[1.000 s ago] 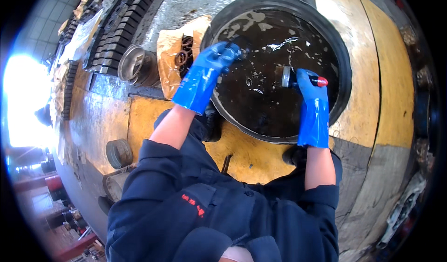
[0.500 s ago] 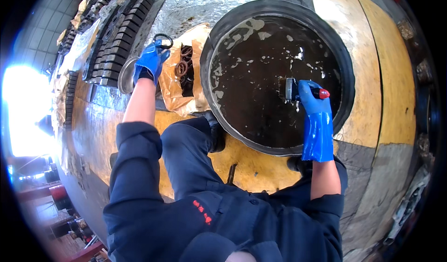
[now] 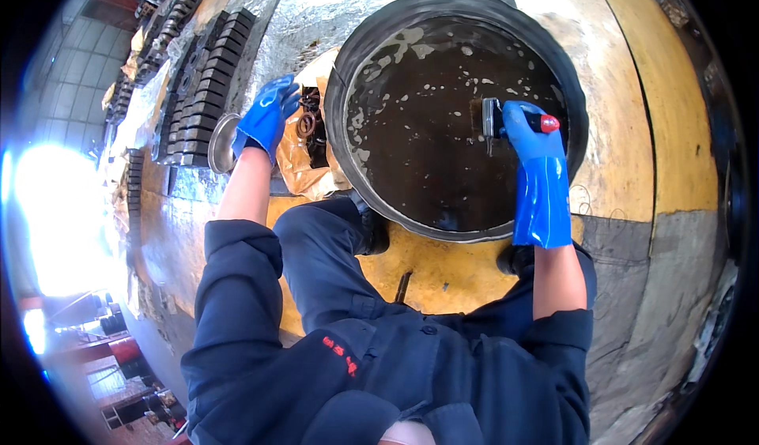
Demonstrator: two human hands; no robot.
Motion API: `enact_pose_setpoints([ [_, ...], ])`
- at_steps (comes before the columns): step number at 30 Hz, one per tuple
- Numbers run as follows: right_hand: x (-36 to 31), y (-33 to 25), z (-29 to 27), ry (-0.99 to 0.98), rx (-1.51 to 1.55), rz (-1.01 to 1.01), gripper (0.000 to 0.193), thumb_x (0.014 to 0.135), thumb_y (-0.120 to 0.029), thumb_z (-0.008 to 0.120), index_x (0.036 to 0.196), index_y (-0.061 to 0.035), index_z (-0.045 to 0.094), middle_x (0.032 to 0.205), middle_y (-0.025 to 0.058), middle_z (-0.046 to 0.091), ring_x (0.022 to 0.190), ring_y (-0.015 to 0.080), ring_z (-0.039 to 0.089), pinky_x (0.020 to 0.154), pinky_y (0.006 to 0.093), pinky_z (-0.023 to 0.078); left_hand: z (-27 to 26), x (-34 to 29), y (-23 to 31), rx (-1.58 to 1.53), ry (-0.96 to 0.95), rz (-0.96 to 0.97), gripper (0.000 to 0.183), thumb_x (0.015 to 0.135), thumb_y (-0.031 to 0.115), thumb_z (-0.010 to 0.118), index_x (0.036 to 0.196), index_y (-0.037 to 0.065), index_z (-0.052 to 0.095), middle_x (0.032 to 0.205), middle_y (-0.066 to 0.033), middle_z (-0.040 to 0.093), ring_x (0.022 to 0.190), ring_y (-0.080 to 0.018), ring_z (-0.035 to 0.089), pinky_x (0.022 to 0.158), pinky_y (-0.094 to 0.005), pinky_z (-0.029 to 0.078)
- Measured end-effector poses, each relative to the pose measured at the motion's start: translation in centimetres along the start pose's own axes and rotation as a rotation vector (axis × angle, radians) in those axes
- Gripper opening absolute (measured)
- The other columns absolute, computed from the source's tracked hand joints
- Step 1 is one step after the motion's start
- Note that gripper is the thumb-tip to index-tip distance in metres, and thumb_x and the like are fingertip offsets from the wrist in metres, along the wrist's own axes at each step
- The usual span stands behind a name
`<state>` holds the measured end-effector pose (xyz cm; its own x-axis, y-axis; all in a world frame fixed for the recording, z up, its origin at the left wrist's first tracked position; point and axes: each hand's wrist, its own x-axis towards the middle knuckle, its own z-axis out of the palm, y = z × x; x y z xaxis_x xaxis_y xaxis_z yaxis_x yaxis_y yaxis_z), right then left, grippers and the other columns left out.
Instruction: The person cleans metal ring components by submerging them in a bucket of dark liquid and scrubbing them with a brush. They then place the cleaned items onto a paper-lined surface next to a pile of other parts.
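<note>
In my gloved right hand [image 3: 526, 133] is a flat paintbrush [image 3: 490, 118] with a metal band and a red-ended handle. It is held over the wide dark tub [image 3: 341, 129], which contains dark liquid with pale floating patches. My left hand [image 3: 269, 117], also in a blue glove, is beside an opened brown paper wrapping [image 3: 294, 172], its fingers stretched toward the contents. Nothing shows in those fingers. Several brown rings [image 3: 307, 125] lie in the wrapping, partly covered by my fingertips. A shallow metal bowl [image 3: 224, 142] sits left of my left wrist.
Rows of dark metal blocks [image 3: 207, 89] stand on the left, with clear plastic sheeting [image 3: 150, 85] next to them. Worn yellow boards [image 3: 411, 271] lie between my legs. A dark rod-like piece [image 3: 403, 287] is on them.
The dark ring held up in my left hand is out of sight now, and that hand has turned toward the wrapping. The brush has shifted slightly up in the picture.
</note>
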<state>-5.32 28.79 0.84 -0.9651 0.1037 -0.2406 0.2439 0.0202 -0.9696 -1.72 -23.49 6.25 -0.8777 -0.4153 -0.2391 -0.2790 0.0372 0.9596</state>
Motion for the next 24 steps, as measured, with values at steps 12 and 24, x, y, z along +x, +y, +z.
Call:
enact_pose_setpoints([
  [12, -1.2, -3.0, -6.0, 0.223, 0.113, -0.033, 0.037, 0.097, -0.029, 0.087, 0.122, -0.0022, 0.081, 0.108, 0.0062, 0.081, 0.096, 0.016, 0.076, 0.088, 0.0339, 0.061, 27.3, -6.1, 2.5, 0.449, -0.575, 0.006, 0.074, 0.1, 0.042, 0.08, 0.161, 0.005, 0.058, 0.145, -0.0082, 0.074, 0.134, -0.0206, 0.067, 0.105, -0.0378, 0.054],
  [24, -2.0, -3.6, -9.9, 0.314, 0.137, 0.011, 0.035, 0.096, -0.03, 0.086, 0.117, -0.0025, 0.081, 0.104, 0.0066, 0.081, 0.093, 0.0166, 0.076, 0.087, 0.0343, 0.061, 43.0, -11.2, -0.7, 0.614, -0.695, 0.021, 0.09, 0.089, 0.038, 0.091, 0.163, 0.0, 0.055, 0.161, -0.0257, 0.061, 0.148, -0.0364, 0.061, 0.122, -0.0445, 0.048],
])
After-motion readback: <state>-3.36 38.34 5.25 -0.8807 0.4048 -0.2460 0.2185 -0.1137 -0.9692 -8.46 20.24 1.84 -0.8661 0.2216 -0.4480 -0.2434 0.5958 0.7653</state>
